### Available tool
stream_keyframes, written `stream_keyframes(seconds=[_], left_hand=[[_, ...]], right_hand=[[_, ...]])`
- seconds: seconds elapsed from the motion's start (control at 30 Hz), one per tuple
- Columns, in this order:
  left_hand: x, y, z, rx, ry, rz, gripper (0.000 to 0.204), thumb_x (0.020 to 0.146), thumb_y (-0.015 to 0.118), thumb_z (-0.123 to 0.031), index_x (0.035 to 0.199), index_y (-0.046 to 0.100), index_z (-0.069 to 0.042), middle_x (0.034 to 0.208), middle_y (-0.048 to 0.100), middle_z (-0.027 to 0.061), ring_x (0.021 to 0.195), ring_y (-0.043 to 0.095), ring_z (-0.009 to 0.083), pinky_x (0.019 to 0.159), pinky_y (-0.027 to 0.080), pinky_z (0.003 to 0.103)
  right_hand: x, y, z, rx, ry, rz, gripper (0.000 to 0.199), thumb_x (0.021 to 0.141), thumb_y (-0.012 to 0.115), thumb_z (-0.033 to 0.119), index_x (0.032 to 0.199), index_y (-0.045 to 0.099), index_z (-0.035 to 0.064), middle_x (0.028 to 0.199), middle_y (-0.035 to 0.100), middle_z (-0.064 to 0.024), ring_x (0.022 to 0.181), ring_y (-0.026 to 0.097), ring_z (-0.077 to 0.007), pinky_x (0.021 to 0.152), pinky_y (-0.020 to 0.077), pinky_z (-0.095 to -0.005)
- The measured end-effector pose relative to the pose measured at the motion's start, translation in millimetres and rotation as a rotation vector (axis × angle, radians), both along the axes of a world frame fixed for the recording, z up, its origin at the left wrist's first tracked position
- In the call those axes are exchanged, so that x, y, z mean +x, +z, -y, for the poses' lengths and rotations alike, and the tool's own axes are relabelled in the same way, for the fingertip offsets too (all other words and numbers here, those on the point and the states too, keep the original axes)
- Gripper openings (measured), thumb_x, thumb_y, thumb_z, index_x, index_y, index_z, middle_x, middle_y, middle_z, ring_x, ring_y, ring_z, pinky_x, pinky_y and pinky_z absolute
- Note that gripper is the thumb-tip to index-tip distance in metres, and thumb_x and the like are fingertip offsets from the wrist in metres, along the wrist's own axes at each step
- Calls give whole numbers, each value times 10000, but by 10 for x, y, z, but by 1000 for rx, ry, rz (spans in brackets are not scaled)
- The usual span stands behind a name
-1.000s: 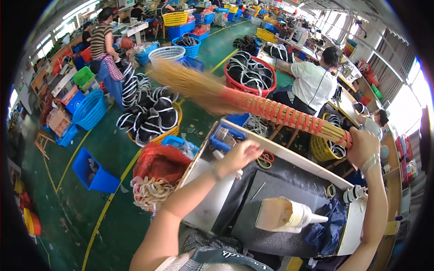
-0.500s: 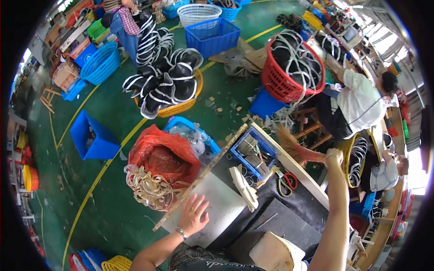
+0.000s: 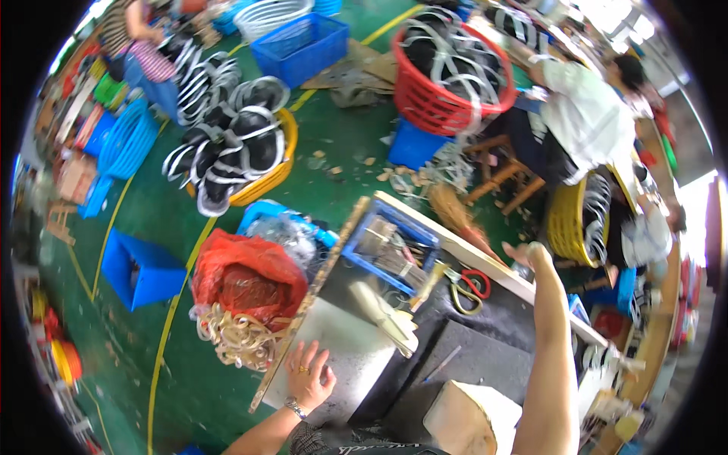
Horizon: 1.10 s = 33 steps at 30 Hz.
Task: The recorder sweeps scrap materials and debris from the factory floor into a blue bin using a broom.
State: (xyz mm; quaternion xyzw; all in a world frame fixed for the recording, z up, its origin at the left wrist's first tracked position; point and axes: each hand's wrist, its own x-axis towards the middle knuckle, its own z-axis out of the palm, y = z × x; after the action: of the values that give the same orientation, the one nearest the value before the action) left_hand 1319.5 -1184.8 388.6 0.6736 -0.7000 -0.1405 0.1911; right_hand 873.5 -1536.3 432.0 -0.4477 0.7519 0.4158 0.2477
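Note:
My left hand (image 3: 309,377), wearing a ring and wristwatch, lies with fingers spread on a pale board (image 3: 345,345) at the worktable's left side. My right hand (image 3: 525,255) reaches past the table's far right edge, slightly blurred, its fingers extended and apart with nothing seen in them. Just left of it, a straw broom (image 3: 453,212) with a reddish bound handle leans beyond the wooden edge, its lower part hidden. Scissors (image 3: 467,290) with red and yellowish handles lie on the dark tabletop. Beside them sits a blue crate (image 3: 371,265) of tools and strips, near a cream bundle (image 3: 383,318).
A red bag (image 3: 250,265) and coiled cream bands (image 3: 235,337) stand left of the table. A yellow basket (image 3: 284,163) of black-and-white pieces, a red basket (image 3: 447,114) and a blue bin (image 3: 140,269) stand on the green floor. A person (image 3: 584,114) sits at right.
My right hand has let go of the broom, which has dropped lower behind the table's edge. The left hand has settled flatter on the board. The whole view has shifted.

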Motion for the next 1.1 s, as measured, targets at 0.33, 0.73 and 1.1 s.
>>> stream_keyframes(seconds=[0.33,0.73,1.1], left_hand=[[-187,-66,-17,-211,-95,53,385,752,531,-60,1135,494,-65,1280,445,147,1231,350,363,1005,273,512],[-1590,1178,-1063,-658,-707,-341,260,845,529,-229,1004,556,-25,959,540,169,830,519,348,757,399,463],[-2669,828,-4643,111,-1569,-487,245,725,546,24,962,576,-26,898,506,118,865,480,265,837,386,378]], right_hand=[[-70,2569,-1890,-770,465,444,356,857,543,277,1132,546,51,915,628,-198,830,608,-352,752,479,-410],[1288,764,-7785,-1079,-720,-155,219,816,571,273,839,572,54,842,640,-109,830,611,-281,697,471,-393],[4297,-921,-11327,-834,-2035,123,380,789,539,331,1021,612,39,1040,603,-199,999,567,-351,867,450,-415]])
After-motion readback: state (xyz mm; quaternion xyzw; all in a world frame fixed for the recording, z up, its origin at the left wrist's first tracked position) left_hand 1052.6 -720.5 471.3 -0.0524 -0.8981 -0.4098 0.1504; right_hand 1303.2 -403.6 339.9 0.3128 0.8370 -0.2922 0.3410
